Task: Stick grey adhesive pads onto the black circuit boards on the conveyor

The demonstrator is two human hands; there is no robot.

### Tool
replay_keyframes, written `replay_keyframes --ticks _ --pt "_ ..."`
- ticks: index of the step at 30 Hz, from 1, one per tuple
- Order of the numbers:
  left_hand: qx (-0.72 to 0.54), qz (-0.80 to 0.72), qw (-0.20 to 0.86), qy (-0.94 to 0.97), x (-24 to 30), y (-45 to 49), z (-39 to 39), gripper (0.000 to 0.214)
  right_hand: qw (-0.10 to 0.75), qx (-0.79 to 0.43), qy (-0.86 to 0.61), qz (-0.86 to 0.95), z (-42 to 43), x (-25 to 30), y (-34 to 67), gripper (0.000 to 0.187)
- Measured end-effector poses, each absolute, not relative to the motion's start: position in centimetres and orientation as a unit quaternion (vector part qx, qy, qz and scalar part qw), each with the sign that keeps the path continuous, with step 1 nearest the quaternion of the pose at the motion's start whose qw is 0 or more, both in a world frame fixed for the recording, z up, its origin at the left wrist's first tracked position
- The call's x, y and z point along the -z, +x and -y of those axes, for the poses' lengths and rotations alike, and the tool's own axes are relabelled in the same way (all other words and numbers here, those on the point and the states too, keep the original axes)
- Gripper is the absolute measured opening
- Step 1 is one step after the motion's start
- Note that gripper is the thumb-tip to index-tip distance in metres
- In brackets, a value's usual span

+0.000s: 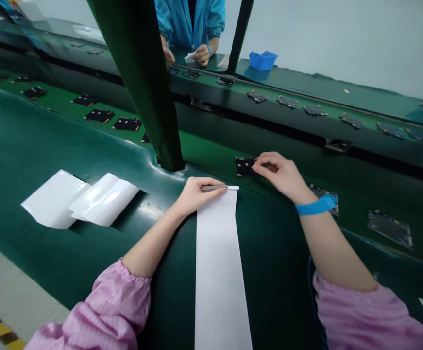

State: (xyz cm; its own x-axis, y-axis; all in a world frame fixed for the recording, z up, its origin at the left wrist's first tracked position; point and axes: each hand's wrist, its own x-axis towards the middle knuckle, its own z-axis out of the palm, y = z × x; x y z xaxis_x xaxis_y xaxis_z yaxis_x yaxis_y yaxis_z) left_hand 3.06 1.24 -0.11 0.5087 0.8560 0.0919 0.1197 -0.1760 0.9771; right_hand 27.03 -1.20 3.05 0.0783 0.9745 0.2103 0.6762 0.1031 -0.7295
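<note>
My left hand (196, 194) rests on the green work surface with its fingers closed round thin metal tweezers (214, 187), whose tip lies at the top edge of a long white paper strip (219, 262). My right hand (282, 174), with a blue wrist strap (316, 206), reaches forward and pinches the edge of a small black circuit board (243, 166) lying on the belt. Both arms wear pink sleeves.
Several black boards ride the green conveyor (87, 102) and its far lane (316, 111). White sheets (82, 198) lie at left. A dark green post (149, 82) rises in front of me. A person in a blue coat (191, 24) works opposite, near a blue bin (262, 60).
</note>
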Motion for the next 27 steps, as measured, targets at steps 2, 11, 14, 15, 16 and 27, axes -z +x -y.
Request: replay_keyframes --ticks 2,11,14,15,16,27 --pt "-0.342 -0.355 0.537 0.684 0.1 3.0 -1.2 0.021 0.340 -0.198 -0.666 0.634 -0.6 -2.6 29.8 0.033" --pt "-0.335 -0.354 0.556 0.673 -0.2 2.9 -1.1 0.019 0.154 -0.260 -0.671 0.677 -3.8 -1.6 35.0 0.031" --pt "-0.334 -0.353 0.556 0.674 -0.1 2.9 -1.1 0.020 0.133 -0.257 -0.675 0.679 -3.7 -1.4 36.0 0.033" --pt "-0.334 -0.353 0.555 0.675 0.0 2.9 -1.1 0.020 0.129 -0.254 -0.674 0.682 -3.6 -1.2 36.3 0.033" --pt "-0.334 -0.353 0.554 0.676 0.0 2.9 -1.1 0.020 0.125 -0.250 -0.672 0.686 -3.6 -1.1 36.6 0.035" --pt "-0.336 -0.357 0.539 0.685 0.3 2.8 -1.2 0.025 0.204 -0.197 -0.725 0.627 -0.4 -0.5 37.6 0.057"
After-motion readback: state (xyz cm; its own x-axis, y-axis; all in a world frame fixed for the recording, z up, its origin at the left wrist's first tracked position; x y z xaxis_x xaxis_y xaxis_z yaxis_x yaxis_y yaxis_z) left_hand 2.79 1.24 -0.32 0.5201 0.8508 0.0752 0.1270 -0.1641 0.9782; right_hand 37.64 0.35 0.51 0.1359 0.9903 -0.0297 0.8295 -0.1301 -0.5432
